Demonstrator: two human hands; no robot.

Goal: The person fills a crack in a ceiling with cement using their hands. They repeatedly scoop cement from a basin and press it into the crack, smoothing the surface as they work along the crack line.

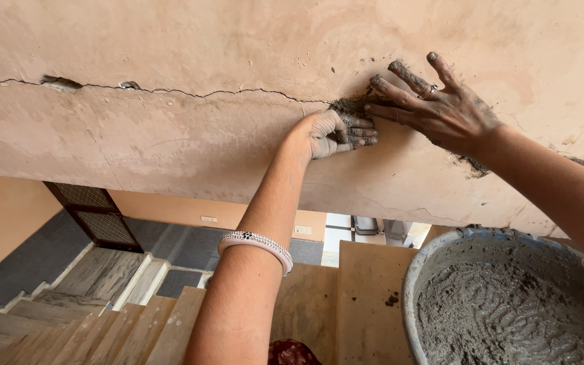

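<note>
Nearest you, at the lower right, the pan (410,284) of wet grey mortar (501,318) sits rippled and loose; it looks heavy, soft and sticky, so scoop a small lump in cupped fingers rather than pinching it. The pan's right side runs out of view.

Farther up, your left hand (329,134) is curled against the plastered beam (170,135), its fingers closed over a dab of mortar at the crack (238,92). How much it holds is hidden behind the knuckles. Your right hand (441,105) lies flat just beside it, fingers spread and empty, smeared grey, touching the same patch. Pressed mortar will likely slump from an overhanging face unless packed firmly.

Beyond, the steps (103,318) drop away below; the crack's course under your hands cannot be made out.
</note>
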